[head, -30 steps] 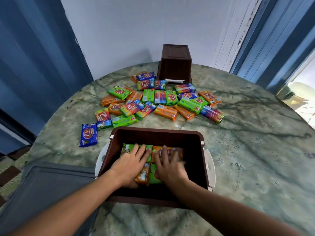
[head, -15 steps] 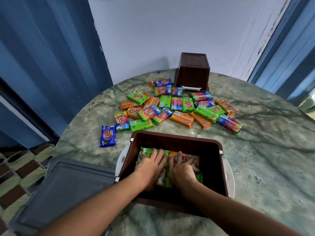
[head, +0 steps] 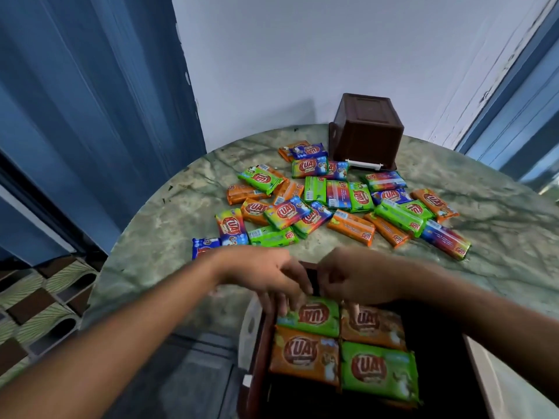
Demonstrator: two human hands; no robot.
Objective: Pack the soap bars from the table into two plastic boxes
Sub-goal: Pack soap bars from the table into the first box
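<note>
Both my hands hover over the far rim of the near box (head: 257, 352), the left hand (head: 263, 272) and right hand (head: 360, 275) loosely open and holding nothing. Four soap bars (head: 305, 353) lie flat on the box floor. The loose pile (head: 341, 201) lies straight ahead on the table (head: 499, 267), bars mostly crosswise. I judge the green bar (head: 272, 237) nearest, off my left hand. The second box (head: 366, 128) stands upturned beyond.
</note>
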